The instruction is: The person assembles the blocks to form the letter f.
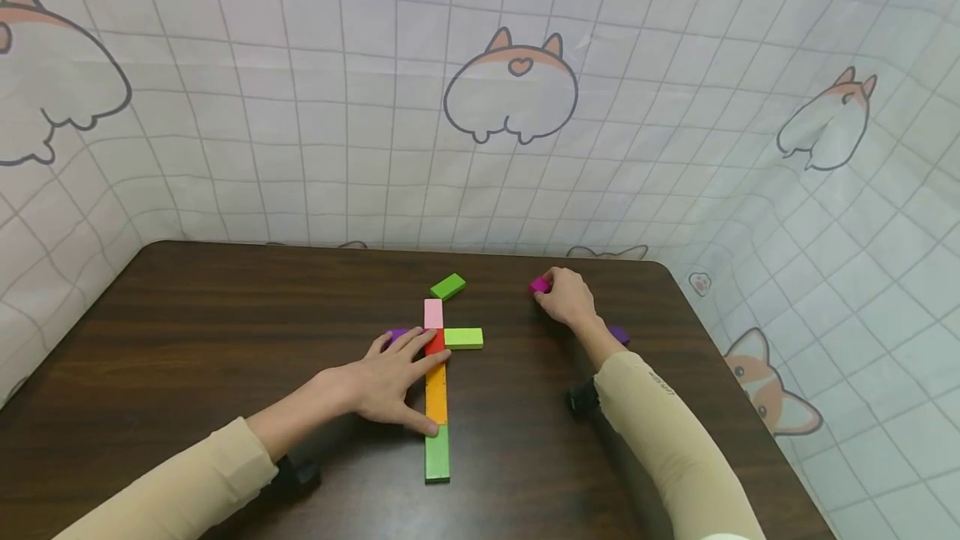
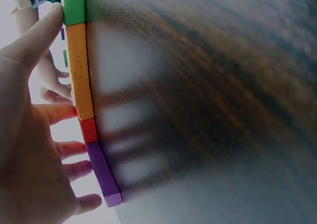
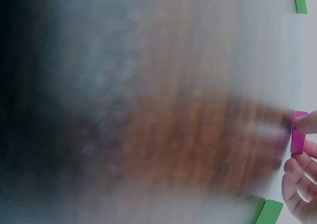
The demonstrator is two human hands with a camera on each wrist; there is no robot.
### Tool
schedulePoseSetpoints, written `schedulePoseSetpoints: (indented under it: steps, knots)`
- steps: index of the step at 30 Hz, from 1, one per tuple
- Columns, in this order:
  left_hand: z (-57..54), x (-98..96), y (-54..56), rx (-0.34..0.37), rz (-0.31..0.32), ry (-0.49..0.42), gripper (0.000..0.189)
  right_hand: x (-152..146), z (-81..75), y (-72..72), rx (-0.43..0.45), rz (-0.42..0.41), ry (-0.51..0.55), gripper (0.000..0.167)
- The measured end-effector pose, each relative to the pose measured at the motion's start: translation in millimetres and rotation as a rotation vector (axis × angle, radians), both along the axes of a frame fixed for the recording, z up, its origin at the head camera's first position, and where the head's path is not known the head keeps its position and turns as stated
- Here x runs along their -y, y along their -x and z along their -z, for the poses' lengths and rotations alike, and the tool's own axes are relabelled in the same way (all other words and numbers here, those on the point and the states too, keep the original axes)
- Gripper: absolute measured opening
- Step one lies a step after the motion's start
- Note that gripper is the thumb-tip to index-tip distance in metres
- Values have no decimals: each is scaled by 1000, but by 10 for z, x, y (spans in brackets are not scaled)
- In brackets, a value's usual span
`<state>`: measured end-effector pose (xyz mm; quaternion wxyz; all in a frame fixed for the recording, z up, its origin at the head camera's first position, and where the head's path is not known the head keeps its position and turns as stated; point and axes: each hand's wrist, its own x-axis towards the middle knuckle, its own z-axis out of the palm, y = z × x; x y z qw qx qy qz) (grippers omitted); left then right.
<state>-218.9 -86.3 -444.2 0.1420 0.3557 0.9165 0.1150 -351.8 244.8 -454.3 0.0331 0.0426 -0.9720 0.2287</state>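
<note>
A line of blocks lies on the table: green, orange, red and pink. A lime block sticks out to its right, a purple block to its left. Over this line my left hand is spread, thumb at the green block and fingertips around the orange, red and purple ones. Farther back on the right, my right hand pinches a magenta block between thumb and fingers. The hand partly covers that block in the head view.
A loose green block lies at an angle behind the pink one. Another purple block sits beside my right forearm, partly hidden. The dark wooden table ends against a patterned white curtain.
</note>
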Motion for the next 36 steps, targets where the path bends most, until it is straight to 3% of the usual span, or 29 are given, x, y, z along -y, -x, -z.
schedulePoseSetpoints:
  steps: [11, 36]
  knots:
    - [-59, 2, 28, 8, 3, 12, 108, 184, -84, 94, 3, -97, 15, 32]
    - [-40, 54, 70, -2, 21, 46, 108, 680, -148, 216, 0, -285, -52, 31]
